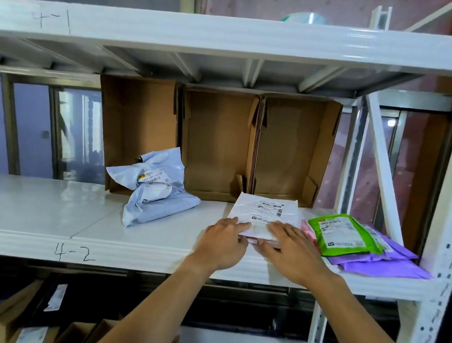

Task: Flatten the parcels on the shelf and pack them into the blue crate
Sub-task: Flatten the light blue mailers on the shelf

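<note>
White plastic is under both my hands, a flat white parcel lying near the front edge of the shelf marked 4-2. My left hand lies on its near left corner and my right hand lies on its near right corner. The fingers of both hands are spread out flat and are not gripping anything. I think I keep them flat like this so I can push the air out and make the parcel thin. The parcel sits on top of something pink, so it looks like I am making a pile here. Just beside it on the right are a green parcel and some purple parcels, and they look flat too. Well off to the left is a pale blue parcel. It is puffy and crumpled, so I guess it needs pressing down next. Behind everything stand three open cardboard boxes turned on their sides. I cannot see the blue crate anywhere, so nothing can go in it yet.
</note>
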A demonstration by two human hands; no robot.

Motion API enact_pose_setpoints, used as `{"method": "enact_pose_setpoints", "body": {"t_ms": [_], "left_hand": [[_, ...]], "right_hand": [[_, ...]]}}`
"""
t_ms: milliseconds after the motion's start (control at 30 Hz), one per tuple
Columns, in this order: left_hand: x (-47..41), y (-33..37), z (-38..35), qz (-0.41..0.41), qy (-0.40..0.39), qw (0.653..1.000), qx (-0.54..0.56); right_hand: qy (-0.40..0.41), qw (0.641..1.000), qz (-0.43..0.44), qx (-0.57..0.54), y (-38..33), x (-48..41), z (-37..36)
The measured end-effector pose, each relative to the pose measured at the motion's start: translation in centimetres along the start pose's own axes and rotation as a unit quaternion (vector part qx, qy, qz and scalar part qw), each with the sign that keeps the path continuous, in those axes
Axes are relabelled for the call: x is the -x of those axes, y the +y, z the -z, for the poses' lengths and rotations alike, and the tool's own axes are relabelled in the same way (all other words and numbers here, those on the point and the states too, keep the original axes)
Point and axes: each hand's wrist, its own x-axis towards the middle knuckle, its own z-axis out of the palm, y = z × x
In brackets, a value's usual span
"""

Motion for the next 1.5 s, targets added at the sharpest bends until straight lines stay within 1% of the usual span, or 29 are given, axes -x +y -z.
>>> {"method": "enact_pose_setpoints", "body": {"t_ms": [233,400,567,667,733,800,900,967,1067,1133,1233,1300,1367,1500], "left_hand": [[-0.3,-0.2,-0.3,0.004,-0.009,1.000,-0.021],[0.1,0.3,0.1,0.004,-0.008,1.000,-0.024],[1.3,0.4,0.9,-0.018,0.074,0.997,-0.004],[1.7,-1.0,2.0,-0.002,0.094,0.995,-0.009],[1.7,-2.7,3.1,0.015,0.100,0.994,-0.041],[1.7,-4.6,4.5,0.040,0.108,0.990,-0.081],[2.1,-8.1,6.5,0.090,0.110,0.979,-0.145],[2.7,-10.1,7.0,0.117,0.101,0.976,-0.151],[3.5,-11.7,7.0,0.133,0.108,0.980,-0.098],[3.4,-11.7,6.7,0.124,0.118,0.981,-0.090],[3.4,-12.3,6.6,0.146,0.135,0.977,-0.082],[3.3,-12.5,6.5,0.164,0.135,0.975,-0.067],[3.1,-12.7,6.4,0.164,0.130,0.977,-0.052],[2.7,-13.3,6.3,0.182,0.137,0.973,-0.026]], "right_hand": [[-0.070,0.998,-0.008,0.008,0.2,-0.6,-0.8],[-0.073,0.997,-0.009,0.006,0.1,-0.5,-0.6],[-0.052,0.999,0.006,0.013,-0.6,0.0,0.4],[-0.011,0.999,0.019,0.046,-1.3,0.1,0.7],[0.033,0.996,0.039,0.072,-2.1,0.1,0.8],[0.069,0.993,0.063,0.073,-3.2,0.0,0.8],[0.087,0.992,0.086,0.036,-5.8,-0.6,0.9],[0.090,0.991,0.096,0.014,-7.5,-1.1,0.7],[0.077,0.991,0.108,-0.018,-10.5,-2.3,-0.3],[0.053,0.991,0.118,-0.030,-12.3,-3.1,-0.8],[0.006,0.990,0.141,-0.029,-14.9,-4.6,-1.5],[-0.012,0.990,0.138,-0.027,-16.2,-5.6,-1.9],[-0.023,0.991,0.129,-0.034,-17.3,-6.6,-2.6],[-0.039,0.990,0.107,-0.081,-18.7,-7.8,-4.0]]}}
